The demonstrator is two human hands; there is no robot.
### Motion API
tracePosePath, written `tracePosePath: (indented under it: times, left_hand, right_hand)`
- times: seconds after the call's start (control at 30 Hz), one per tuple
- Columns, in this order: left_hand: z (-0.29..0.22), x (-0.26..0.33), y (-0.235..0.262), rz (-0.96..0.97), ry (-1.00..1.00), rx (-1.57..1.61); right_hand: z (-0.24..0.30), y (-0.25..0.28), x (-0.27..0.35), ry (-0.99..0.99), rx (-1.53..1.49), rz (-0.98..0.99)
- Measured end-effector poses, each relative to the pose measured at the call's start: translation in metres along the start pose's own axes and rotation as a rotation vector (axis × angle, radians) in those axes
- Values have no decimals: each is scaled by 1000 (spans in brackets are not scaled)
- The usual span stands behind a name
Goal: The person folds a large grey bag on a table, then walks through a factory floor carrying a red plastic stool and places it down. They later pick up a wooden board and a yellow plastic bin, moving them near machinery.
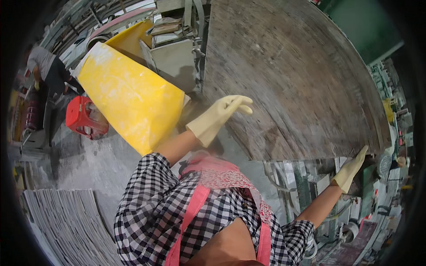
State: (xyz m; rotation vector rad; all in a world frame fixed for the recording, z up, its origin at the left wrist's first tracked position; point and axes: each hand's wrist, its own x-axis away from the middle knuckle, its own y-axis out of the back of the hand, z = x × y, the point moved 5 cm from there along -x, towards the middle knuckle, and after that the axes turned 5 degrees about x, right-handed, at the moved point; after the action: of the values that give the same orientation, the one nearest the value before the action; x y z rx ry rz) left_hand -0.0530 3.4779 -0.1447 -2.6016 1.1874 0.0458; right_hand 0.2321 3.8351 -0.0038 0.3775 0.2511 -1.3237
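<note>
A large brown wooden board (293, 80) with a worn, streaky surface fills the upper right in front of me. My left hand (217, 116), in a cream rubber glove, is over the board's left edge, its fingers stretched out and nothing seen in them. Whether those fingertips touch the wood I cannot tell. At the board's near right corner is my right hand (351, 170), gloved alike. Its fingers lie straight and close together against the edge; the far side of that hand is hidden.
Left of the board stands a big yellow dusty sheet-like cover (133, 93). Beyond it are a red plastic stool (86, 117) and another person (46, 66). A stack of thin grey sheets (66, 221) sits at lower left. Assorted clutter (350, 217) lies below the board at right.
</note>
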Motion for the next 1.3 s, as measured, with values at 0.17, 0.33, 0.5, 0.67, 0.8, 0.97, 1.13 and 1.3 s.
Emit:
tracePosePath:
  times: [0.17, 0.33, 0.5, 0.67, 0.8, 0.97, 1.13, 1.3]
  left_hand:
    - [31, 17, -16, 28, 165, 60]
    - [18, 81, -10, -81, 191, -56]
    - [-20, 186, 12, -362, 413, -89]
    - [-29, 246, 63, -511, 251, -221]
    - [-19, 254, 81, -490, 185, -156]
    - [-7, 200, 57, -247, 266, -162]
    - [-14, 137, 10, -59, 84, -210]
    - [-22, 115, 11, -75, 5, -126]
  right_hand:
    - [-5, 6, 42, 324, 343, -60]
    - [-113, 26, 97, -164, -202, -325]
    - [-222, -35, 216, -916, 126, -60]
    - [-174, -66, 223, -564, -103, 90]
    - [-103, -16, 160, -300, -161, -265]
    - [-65, 24, 51, 102, -292, -231]
    - [-46, 9, -14, 85, -339, -72]
    - [0, -21, 31, -51, -208, 41]
